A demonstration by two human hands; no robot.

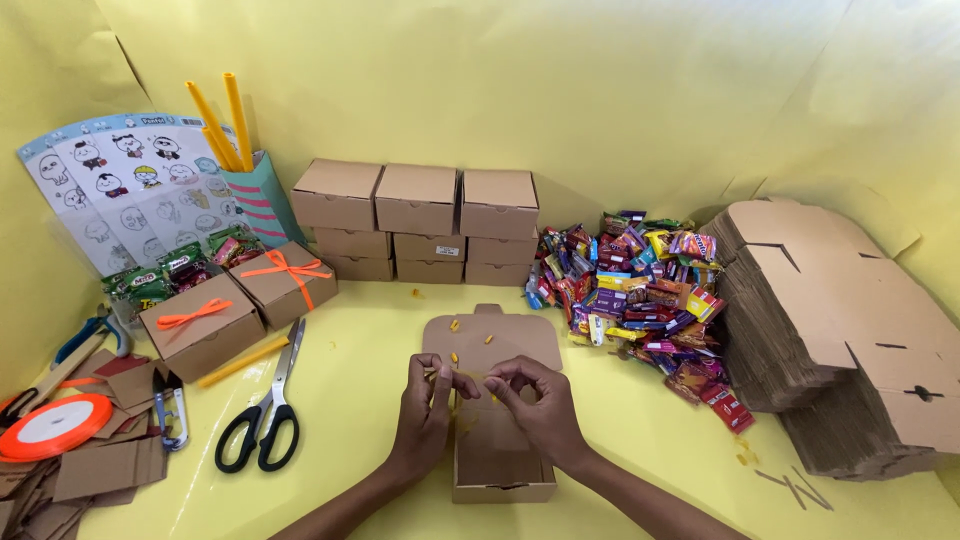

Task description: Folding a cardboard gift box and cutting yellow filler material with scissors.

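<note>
Both hands pinch small yellow bits over the open brown box (500, 455) — left hand (425, 405) and right hand (540, 405) equally near, box long axis running away, lid (490, 340) far side.

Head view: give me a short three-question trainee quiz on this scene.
1. True or false: the lid of the open cardboard box under the hands is shut.
2. What lies nearer the left hand: A) the black-handled scissors, B) the pile of wrapped candy?
3. How many ribbon-tied boxes stand at the left?

Key:
1. False; the lid lies flat, open.
2. A.
3. Two, both with orange bows. The right hand meets the left over the open box.
</note>
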